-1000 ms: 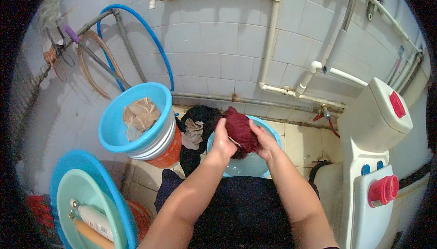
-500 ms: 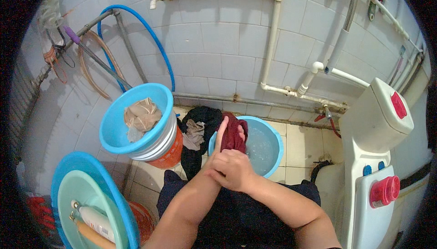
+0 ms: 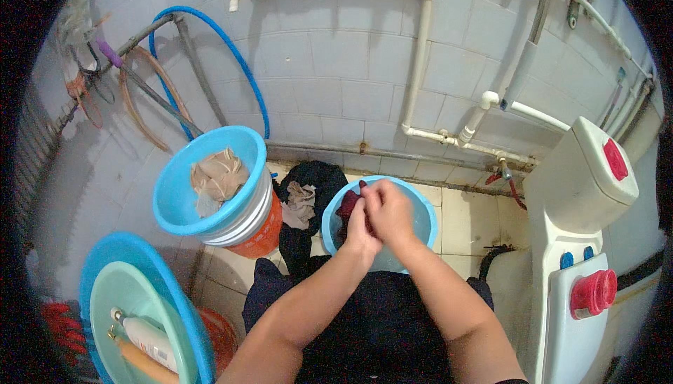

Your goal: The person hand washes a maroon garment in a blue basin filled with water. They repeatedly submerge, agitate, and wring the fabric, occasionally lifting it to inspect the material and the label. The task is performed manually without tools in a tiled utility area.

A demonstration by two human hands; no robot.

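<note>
A dark red cloth (image 3: 347, 206) is bunched up over the light blue basin (image 3: 432, 224), which holds water and stands on the floor in front of me. My left hand (image 3: 362, 231) is closed on the cloth from the near side. Pressed against it, my right hand (image 3: 390, 210) is also closed round the cloth, and a small tip of fabric sticks out above its fingers. Part of the cloth hangs down inside the basin on the left. Much of what lies between my palms is hidden.
Black clothes (image 3: 312, 180) and a beige-grey cloth (image 3: 299, 206) lie left of the basin. Farther left, a blue basin (image 3: 165, 209) with a tan cloth rests on a bucket (image 3: 263, 233). Nearer stands a green basin (image 3: 105, 279) with a bottle. A toilet (image 3: 561, 201) is at right.
My right hand has left my left wrist and moved up and right onto the cloth. The red cloth has gone from the basin's far left rim to a tighter bunch between both hands.
</note>
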